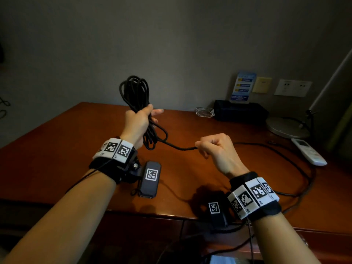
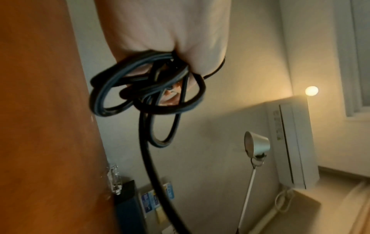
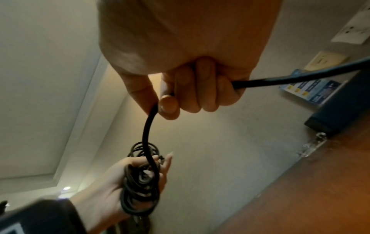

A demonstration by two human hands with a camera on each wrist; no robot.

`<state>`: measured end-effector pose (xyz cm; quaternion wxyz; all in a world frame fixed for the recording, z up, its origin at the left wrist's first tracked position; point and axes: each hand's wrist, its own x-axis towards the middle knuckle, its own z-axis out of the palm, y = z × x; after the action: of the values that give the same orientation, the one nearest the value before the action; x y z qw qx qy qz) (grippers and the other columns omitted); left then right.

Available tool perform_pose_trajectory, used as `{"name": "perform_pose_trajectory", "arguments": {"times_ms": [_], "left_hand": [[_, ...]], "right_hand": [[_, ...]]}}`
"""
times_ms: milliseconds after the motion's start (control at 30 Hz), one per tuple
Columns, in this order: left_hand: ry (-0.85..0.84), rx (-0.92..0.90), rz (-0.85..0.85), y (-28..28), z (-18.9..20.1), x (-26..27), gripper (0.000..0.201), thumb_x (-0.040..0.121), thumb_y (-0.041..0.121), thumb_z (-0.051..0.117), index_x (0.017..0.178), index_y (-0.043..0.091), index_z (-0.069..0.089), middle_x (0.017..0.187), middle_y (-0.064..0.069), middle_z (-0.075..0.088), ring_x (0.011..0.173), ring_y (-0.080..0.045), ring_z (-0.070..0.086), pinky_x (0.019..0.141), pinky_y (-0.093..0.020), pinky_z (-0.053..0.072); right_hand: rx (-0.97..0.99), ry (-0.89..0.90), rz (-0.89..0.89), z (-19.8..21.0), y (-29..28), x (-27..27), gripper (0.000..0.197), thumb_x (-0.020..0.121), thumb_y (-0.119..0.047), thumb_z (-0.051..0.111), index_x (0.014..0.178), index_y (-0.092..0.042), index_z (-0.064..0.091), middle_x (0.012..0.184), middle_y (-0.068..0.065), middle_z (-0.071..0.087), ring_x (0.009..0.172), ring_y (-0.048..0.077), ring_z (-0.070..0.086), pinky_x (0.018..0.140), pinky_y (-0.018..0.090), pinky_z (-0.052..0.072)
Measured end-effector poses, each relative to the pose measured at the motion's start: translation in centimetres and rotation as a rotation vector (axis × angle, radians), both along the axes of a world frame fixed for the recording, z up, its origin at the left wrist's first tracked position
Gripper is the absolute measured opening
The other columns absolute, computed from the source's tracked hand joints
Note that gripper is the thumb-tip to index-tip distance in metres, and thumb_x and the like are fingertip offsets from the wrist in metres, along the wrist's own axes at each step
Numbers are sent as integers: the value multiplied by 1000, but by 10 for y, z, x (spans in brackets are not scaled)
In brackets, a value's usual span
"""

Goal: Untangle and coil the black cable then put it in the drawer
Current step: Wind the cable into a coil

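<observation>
**Coiling half done, loose cable still on the desk**

Nearest me, at 5 o'clock, my right hand (image 1: 219, 149) is closed in a fist round the black cable (image 1: 179, 148), thumb and forefinger pinching the strand where it leaves toward the bundle. Behind that fist the uncoiled length trails in a wide loop over the wooden desk (image 1: 95, 130) toward 3 o'clock. Farther out, at 11 o'clock, my left hand (image 1: 140, 123) is raised, thumb and curled fingers gripping a bundle of finished loops; one fingertip sticks out straight. I judge the coiling roughly halfway: several turns are gathered, a long run remains, and no drawer is visible as open
</observation>
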<state>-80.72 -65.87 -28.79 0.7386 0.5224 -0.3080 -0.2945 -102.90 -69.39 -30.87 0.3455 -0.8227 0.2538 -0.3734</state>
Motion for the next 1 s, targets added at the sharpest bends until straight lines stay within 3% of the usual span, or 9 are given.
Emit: {"name": "perform_pose_trajectory", "arguments": {"times_ms": [133, 267, 400, 467, 567, 633, 767, 900, 1000], "left_hand": [[-219, 97, -13, -5, -12, -12, 25, 93, 37, 61, 82, 15, 67, 82, -2, 77, 64, -19, 58, 66, -39, 47], [-379, 159, -116, -2, -18, -33, 43, 90, 52, 59, 69, 15, 64, 61, 6, 71, 64, -16, 62, 71, -37, 47], [-437, 179, -178, -1, -24, -44, 37, 90, 47, 61, 71, 16, 67, 59, 7, 68, 65, -11, 64, 75, -34, 50], [-409, 171, -215, 0, -23, -46, 34, 89, 46, 64, 74, 16, 68, 63, 5, 67, 65, -13, 63, 67, -30, 49], [-373, 178, -272, 0, -20, -51, 46, 83, 53, 67, 79, 7, 69, 66, -11, 62, 60, -29, 56, 55, -27, 45], [-381, 177, -307, 0, -19, -55, 53, 81, 59, 66, 81, 6, 70, 67, -13, 67, 65, -44, 58, 60, -35, 47], [-434, 183, -393, 4, -16, -64, 61, 84, 66, 51, 99, 9, 68, 61, 0, 67, 61, -30, 53, 53, -30, 44], [-393, 159, -467, 4, -21, -64, 108, 53, 90, 37, 107, 2, 66, 67, -3, 67, 41, -15, 45, 40, -21, 39], [-429, 120, -542, 6, -24, -63, 118, 39, 102, 32, 110, 16, 67, 70, -2, 69, 45, -16, 49, 41, -23, 40]], "right_hand": [[31, 3, 138, 10, 4, 7, 39, 82, -24, 59, 45, -15, 51, 49, 7, 49, 51, 16, 44, 62, 34, 38], [216, -74, 301, 24, 12, 12, 30, 82, -18, 52, 58, -1, 51, 56, 12, 35, 48, 8, 35, 53, 13, 30], [395, -68, 451, 30, 10, 9, 24, 79, -18, 49, 64, -4, 61, 54, 4, 30, 50, 15, 20, 50, 30, 13], [444, -127, 477, 28, 8, 6, 24, 82, -15, 48, 69, -4, 65, 51, 0, 31, 46, 13, 22, 50, 30, 12], [370, -196, 348, 24, 5, 4, 23, 90, -14, 49, 73, -6, 63, 50, -6, 42, 47, 8, 26, 51, 29, 14], [294, -246, 238, 23, 5, 5, 22, 94, -12, 52, 74, -8, 61, 52, -10, 52, 48, 7, 30, 50, 25, 19], [177, -428, 53, 24, 7, 12, 11, 90, -1, 63, 79, -1, 62, 53, -11, 58, 48, -2, 50, 52, 10, 40], [92, -520, -177, 18, -5, 14, 29, 74, -12, 83, 81, -14, 54, 62, -8, 49, 59, 0, 48, 64, 18, 43], [37, -496, -253, 16, -9, 14, 38, 68, -21, 87, 83, -17, 51, 64, -8, 50, 62, 4, 48, 66, 26, 43]]}}
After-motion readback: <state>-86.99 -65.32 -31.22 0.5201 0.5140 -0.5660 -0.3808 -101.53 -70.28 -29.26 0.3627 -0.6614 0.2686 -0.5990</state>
